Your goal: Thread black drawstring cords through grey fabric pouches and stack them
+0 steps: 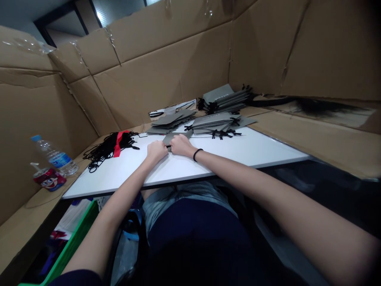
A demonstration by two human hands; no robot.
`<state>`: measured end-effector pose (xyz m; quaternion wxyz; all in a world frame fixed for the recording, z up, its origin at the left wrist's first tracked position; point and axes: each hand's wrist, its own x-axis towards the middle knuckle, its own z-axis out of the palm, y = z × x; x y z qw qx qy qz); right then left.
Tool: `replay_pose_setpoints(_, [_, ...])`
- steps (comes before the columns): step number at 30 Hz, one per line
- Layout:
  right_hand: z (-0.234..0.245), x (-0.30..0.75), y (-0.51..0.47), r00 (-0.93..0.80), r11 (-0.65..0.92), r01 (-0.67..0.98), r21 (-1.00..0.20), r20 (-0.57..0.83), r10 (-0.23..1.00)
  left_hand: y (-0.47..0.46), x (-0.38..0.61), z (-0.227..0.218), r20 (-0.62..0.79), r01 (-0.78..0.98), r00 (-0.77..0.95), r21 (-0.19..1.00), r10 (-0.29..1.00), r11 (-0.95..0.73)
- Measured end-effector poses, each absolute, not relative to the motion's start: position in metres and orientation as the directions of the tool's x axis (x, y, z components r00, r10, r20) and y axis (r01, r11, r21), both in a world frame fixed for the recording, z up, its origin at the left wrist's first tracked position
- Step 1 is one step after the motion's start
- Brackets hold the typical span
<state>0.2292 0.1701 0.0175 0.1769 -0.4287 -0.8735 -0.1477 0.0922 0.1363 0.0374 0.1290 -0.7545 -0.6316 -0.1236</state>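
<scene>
My left hand (pixel 157 151) and my right hand (pixel 182 145) are close together over the white board, both closed. A short bit of black cord (pixel 168 146) shows between them, and the fingers of both hands are pinched on it. Under and behind the hands lies a flat grey paper piece (pixel 187 134), partly covered by my right hand. Just beyond is a pile of plain grey pieces (pixel 171 120). To its right sits a stack of grey pieces with black knotted cords (pixel 212 122). A black band circles my right wrist.
A bundle of black cords (pixel 102 149) tied with red ribbon (pixel 118 144) lies left on the white board (pixel 256 149). Another corded grey stack (pixel 224 99) is at the back. A water bottle (pixel 61 159) and red can (pixel 49 179) stand left. Cardboard walls (pixel 154 67) surround the table.
</scene>
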Motion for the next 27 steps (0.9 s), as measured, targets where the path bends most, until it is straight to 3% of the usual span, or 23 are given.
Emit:
replay_pose_setpoints(7, [0.020,0.233,0.167,-0.619,0.628,0.764,0.145,0.441,0.650,0.140,0.088,0.034,0.350,0.970,0.215,0.030,0.912,-0.240])
replay_pose_setpoints(13, [0.022,0.236,0.166,-0.595,0.619,0.776,0.120,0.464,0.656,0.141,0.083,0.032,0.374,0.913,0.280,0.180,0.884,-0.365])
replay_pose_setpoints(16, [0.023,0.236,0.167,-0.567,0.601,0.794,0.090,0.466,0.679,0.145,0.084,0.028,0.444,0.777,0.255,0.434,0.859,-0.456])
replay_pose_setpoints(19, [0.023,0.236,0.167,-0.558,0.601,0.797,0.063,0.460,0.691,0.150,0.086,0.024,0.476,0.472,0.214,0.714,0.853,-0.517])
replay_pose_setpoints(22, [0.023,0.236,0.167,-0.547,0.595,0.802,0.048,0.458,0.701,0.155,0.084,0.021,0.478,0.307,0.265,0.781,0.837,-0.543])
replay_pose_setpoints(27, [0.024,0.236,0.166,-0.540,0.590,0.806,0.041,0.456,0.707,0.163,0.079,0.016,0.439,0.246,0.287,0.825,0.851,-0.508])
